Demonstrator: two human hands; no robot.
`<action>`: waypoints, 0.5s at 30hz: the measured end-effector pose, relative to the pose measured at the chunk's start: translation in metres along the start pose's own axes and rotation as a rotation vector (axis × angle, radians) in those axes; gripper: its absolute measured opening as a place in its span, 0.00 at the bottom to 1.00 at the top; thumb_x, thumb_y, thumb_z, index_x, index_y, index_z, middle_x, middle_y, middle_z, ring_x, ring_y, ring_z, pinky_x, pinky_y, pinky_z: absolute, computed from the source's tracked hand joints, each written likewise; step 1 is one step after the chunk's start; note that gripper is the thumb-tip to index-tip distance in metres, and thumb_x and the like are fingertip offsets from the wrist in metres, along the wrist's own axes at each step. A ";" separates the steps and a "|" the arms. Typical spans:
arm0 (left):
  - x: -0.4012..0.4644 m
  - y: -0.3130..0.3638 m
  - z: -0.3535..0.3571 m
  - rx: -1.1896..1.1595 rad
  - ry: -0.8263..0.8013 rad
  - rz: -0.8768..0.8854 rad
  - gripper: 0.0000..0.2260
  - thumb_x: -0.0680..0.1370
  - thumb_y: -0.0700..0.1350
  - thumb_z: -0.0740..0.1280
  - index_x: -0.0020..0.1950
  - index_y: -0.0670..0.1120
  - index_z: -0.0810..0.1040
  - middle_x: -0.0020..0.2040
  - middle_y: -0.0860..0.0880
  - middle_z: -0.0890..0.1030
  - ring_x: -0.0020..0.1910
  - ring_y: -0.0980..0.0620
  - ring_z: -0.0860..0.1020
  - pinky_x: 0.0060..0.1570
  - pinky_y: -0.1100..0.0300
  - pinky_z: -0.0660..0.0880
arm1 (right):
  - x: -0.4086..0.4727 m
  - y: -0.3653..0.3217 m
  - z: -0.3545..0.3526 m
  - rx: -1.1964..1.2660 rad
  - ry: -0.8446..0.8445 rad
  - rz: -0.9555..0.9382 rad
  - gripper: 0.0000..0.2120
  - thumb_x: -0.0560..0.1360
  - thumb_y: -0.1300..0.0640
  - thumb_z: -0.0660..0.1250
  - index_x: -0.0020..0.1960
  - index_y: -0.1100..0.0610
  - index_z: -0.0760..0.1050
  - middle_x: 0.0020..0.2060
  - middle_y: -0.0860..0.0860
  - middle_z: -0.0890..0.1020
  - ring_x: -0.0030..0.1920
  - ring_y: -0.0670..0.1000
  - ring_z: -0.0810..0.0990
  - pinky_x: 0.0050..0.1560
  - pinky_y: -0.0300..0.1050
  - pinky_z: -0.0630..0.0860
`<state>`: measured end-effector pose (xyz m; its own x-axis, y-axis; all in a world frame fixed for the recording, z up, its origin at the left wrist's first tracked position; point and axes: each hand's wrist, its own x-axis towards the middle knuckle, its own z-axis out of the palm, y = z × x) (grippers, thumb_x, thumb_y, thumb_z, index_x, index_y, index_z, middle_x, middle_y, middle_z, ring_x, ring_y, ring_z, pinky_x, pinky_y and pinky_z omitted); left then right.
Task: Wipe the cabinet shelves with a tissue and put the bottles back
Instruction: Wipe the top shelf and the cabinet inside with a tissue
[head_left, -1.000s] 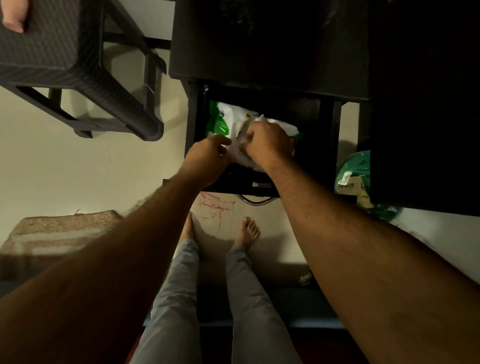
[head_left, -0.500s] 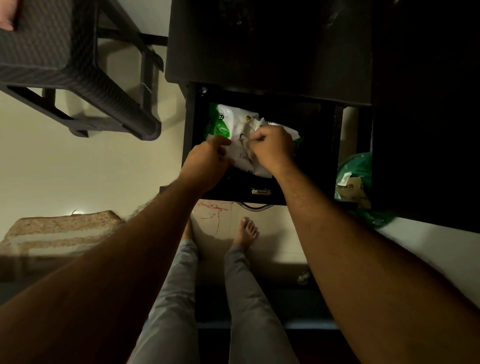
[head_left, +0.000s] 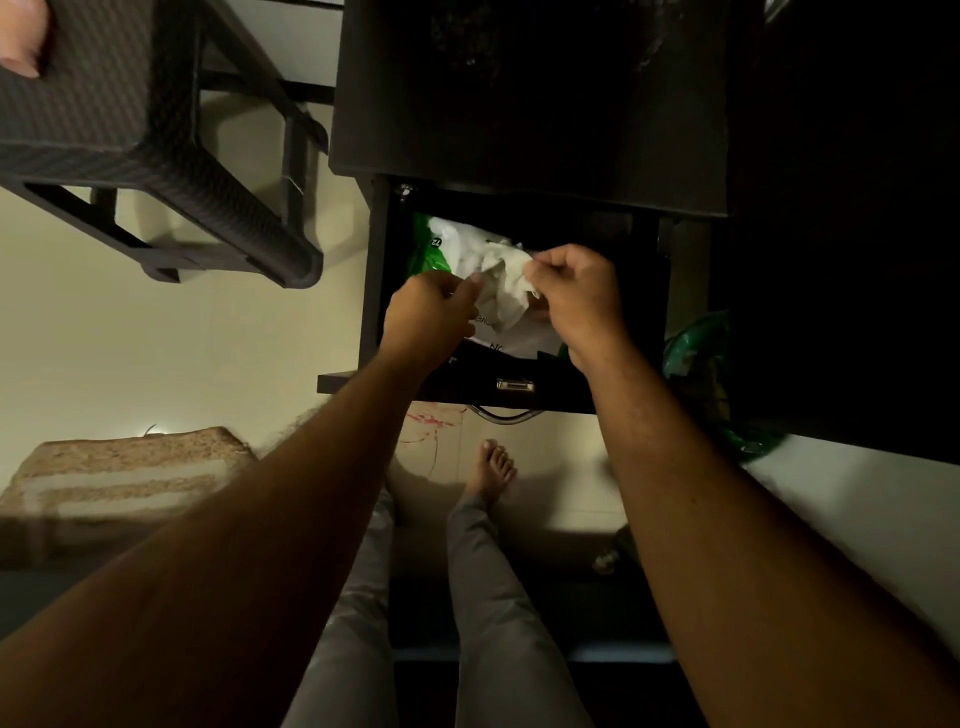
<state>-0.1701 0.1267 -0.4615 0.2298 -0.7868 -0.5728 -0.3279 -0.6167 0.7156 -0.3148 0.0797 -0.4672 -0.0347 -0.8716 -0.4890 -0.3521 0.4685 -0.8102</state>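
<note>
The person is looking down into an open dark drawer (head_left: 376, 291), and this looks like the very first step of the job: getting a tissue ready. Inside the drawer lies a green and white pack (head_left: 441, 244) of tissues. The right hand (head_left: 576, 301) is curled, and its fingertips pinch a crumpled white tissue (head_left: 506, 283) that stands up out of the pack. The left hand (head_left: 431, 317) is curled too, and it sits just beside the tissue, down on the near edge of the pack. It seems to hold the pack, or a bit of the tissue, but the fingers are hidden under the hand, so I cannot tell which. The tissue is between the two hands, above the pack, and part of it may be stuck in the pack's slot. No bottles can be seen here, and no shelf has been wiped yet, so I think most of the job is still to come. The next move, I think, is to pull the tissue all the way out. The left hand should keep the pack down so it does not lift up too. The pull should be slow and straight, since thin tissue can rip. Then the tissue has to be carried over to the cabinet shelves. A dark woven stool (head_left: 156, 156) stands on the floor to the left of the drawer.
</note>
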 end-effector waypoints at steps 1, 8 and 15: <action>-0.001 0.005 0.002 -0.095 -0.037 -0.050 0.18 0.81 0.57 0.60 0.55 0.44 0.79 0.48 0.46 0.84 0.42 0.52 0.82 0.40 0.58 0.78 | -0.002 -0.001 -0.001 0.020 0.002 -0.010 0.05 0.76 0.61 0.69 0.43 0.52 0.78 0.39 0.49 0.82 0.41 0.46 0.81 0.43 0.43 0.80; 0.003 0.014 0.007 -0.468 -0.161 -0.218 0.20 0.80 0.57 0.62 0.63 0.43 0.75 0.54 0.46 0.81 0.52 0.49 0.81 0.44 0.57 0.75 | -0.015 -0.003 -0.004 0.030 -0.144 -0.059 0.04 0.75 0.64 0.71 0.48 0.57 0.81 0.41 0.49 0.83 0.42 0.43 0.82 0.44 0.36 0.78; 0.000 0.010 -0.003 -0.677 -0.129 -0.203 0.07 0.81 0.43 0.60 0.55 0.42 0.75 0.48 0.44 0.82 0.47 0.46 0.82 0.48 0.53 0.80 | -0.022 -0.001 -0.010 0.235 -0.019 0.137 0.04 0.77 0.55 0.68 0.51 0.52 0.79 0.48 0.52 0.84 0.46 0.51 0.85 0.33 0.42 0.76</action>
<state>-0.1705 0.1205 -0.4525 0.1023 -0.6716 -0.7338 0.3603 -0.6626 0.6566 -0.3231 0.0970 -0.4520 -0.0489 -0.7959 -0.6035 -0.1185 0.6046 -0.7877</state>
